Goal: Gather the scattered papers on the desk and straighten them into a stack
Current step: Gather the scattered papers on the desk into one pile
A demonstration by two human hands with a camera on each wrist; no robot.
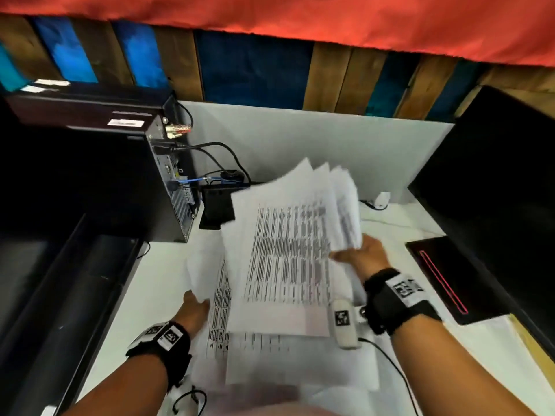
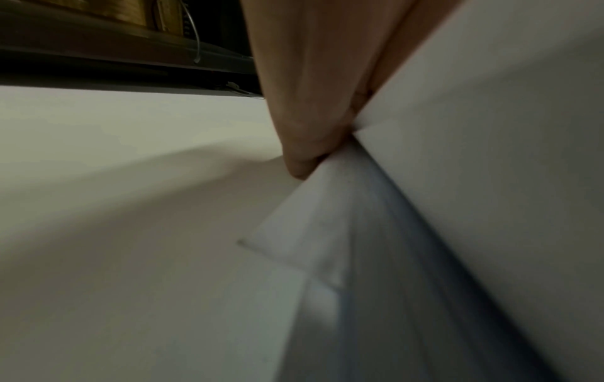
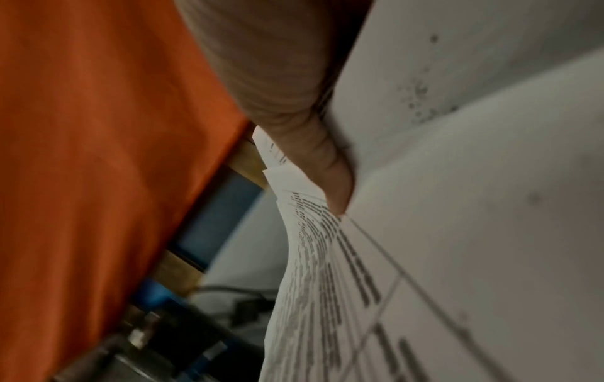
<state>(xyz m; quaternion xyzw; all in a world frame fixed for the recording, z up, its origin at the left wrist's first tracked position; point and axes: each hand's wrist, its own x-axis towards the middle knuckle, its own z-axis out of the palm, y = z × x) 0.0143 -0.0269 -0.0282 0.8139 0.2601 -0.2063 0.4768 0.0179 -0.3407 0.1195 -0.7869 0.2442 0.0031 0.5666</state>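
Right hand [image 1: 365, 255] grips a fanned sheaf of papers [image 1: 288, 247], lifted above the white bench [image 1: 162, 283]. Left hand [image 1: 193, 310] pinches the edge of loose sheets [image 1: 219, 304] lying beneath.

Right hand [image 1: 362, 255] raised mid-frame, thumb clamped against fingers in a pinch grip, wrist banded. Left hand [image 1: 193, 310] lower, forearm extended forward, fingers [image 2: 304, 144] pinching too.

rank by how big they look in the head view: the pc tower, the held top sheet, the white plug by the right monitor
1. pc tower and top sheet: too close to call, and the sheet sits nearer the camera
2. white plug, clearly smallest
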